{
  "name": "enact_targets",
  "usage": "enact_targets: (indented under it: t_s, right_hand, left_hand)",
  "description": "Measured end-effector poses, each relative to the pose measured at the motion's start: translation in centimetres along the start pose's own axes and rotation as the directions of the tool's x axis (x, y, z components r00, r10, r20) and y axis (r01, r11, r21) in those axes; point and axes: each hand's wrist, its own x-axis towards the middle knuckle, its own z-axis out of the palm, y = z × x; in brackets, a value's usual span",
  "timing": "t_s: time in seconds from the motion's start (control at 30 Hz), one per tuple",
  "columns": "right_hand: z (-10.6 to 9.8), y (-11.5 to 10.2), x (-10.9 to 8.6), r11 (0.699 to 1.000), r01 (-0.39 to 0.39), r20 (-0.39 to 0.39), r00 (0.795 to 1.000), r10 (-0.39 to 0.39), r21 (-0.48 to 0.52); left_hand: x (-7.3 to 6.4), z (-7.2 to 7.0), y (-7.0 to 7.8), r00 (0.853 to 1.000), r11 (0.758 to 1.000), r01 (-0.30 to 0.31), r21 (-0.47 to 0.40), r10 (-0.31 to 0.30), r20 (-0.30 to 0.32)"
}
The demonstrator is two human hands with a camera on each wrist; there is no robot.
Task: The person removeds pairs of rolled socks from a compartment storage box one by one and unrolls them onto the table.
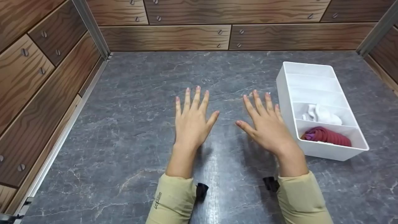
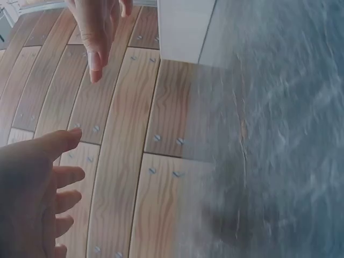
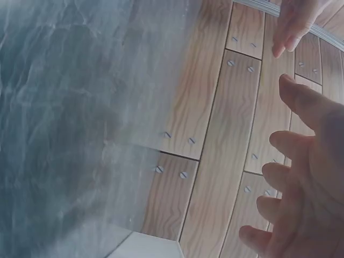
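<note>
Hovering spread-fingered over gray tabletop (image 1: 124, 118), a person's left hand (image 1: 192, 126) and right hand (image 1: 270, 130) hold nothing; an outward swing by the right could jar the white box (image 1: 331, 151) beside it, shifting the burgundy roll (image 1: 331, 137) in its nearest compartment and white bundle (image 1: 325, 116) one behind.

A white, rectangular, open-topped plastic box (image 1: 334, 152) with crosswise dividers stands upright on the grey marbled tabletop (image 1: 133, 124), just beside the right hand (image 1: 269, 129), its long sides running away from the person. A dark-red, ribbed fabric roll (image 1: 334, 137) — purple at its left end — lies sideways in the nearest compartment; a crumpled white fabric bundle (image 1: 326, 116) sits in the next.
</note>
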Motion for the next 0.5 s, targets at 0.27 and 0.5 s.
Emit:
enact_targets:
  t_s: [0.27, 0.5]
  right_hand:
    - [-3.2, 2.5, -2.5, 0.978, 0.088, -0.153, 0.986, -0.06, 0.188]
    - [-5.8, 6.0, -5.2, 0.956, 0.08, -0.232, 0.973, -0.012, 0.284]
  left_hand:
    - [0.3, -0.4, 1.9, 0.998, 0.995, -0.059, -0.08, 0.058, -0.022]
    - [0.5, 0.3, 3.4, 0.995, 0.989, -0.098, -0.115, 0.095, -0.028]
